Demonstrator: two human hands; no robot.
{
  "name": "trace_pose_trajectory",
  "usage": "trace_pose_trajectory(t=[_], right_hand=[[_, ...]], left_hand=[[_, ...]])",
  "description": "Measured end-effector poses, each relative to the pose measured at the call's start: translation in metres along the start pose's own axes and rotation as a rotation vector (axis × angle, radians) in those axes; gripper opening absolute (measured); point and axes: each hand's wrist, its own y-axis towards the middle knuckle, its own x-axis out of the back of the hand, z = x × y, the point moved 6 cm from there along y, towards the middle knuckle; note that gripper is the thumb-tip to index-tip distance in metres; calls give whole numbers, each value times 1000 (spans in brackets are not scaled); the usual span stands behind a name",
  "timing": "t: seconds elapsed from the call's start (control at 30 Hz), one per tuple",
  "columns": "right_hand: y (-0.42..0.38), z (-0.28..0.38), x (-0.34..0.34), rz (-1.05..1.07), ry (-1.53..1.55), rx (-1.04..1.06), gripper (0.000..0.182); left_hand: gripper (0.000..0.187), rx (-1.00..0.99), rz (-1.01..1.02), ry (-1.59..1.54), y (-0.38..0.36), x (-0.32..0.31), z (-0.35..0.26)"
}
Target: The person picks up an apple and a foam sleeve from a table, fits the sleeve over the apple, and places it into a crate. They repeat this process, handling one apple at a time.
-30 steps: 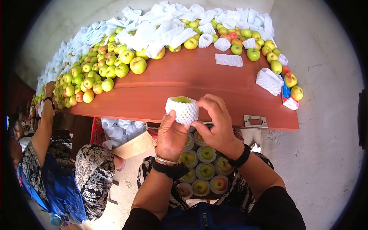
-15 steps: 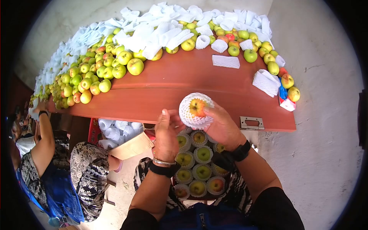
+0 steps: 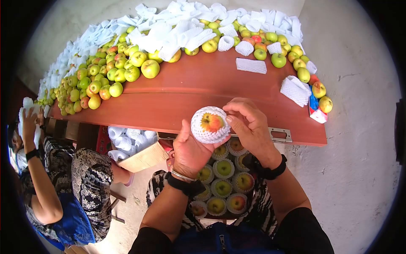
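Note:
An apple [image 3: 211, 122], yellow and red with its stem end up, sits in a white foam net sleeve [image 3: 203, 134]. My left hand [image 3: 189, 153] cups it from below, palm up, thumb at its left side. At the sleeve's right edge, the thumb and forefinger of my right hand [image 3: 253, 131] are curled against the foam netting; the exact contact is small to see. Below my hands, a box of netted apples [image 3: 223, 168] stands between my knees, partly covered by my hands and wrists.
Loose apples [image 3: 131, 74] and a heap of white foam nets [image 3: 177, 36] cover the far part of the red-brown table [image 3: 186, 91]. A cardboard box [image 3: 146, 160] of netted items stands left of me. A co-worker's hand [image 3: 29, 127] holds white foam at far left. A wall [image 3: 351, 139] is on the right.
The netted apple has passed from my right hand into my left palm and shifted slightly left. My right hand has moved to its edge. The co-worker's arm has risen with white foam.

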Motion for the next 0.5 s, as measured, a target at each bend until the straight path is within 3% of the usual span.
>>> trace_pose_trajectory(t=[0.13,0.33,0.5], right_hand=[[2,14,-2,12,-88,188,41],[-3,10,-22,108,-295,132,77],[-4,2,-27,82,-330,77,82]], left_hand=[[62,-38,-40,67,0,0,1],[48,-85,-87,104,0,15,1],[36,-102,-121,192,-1,15,-4]])
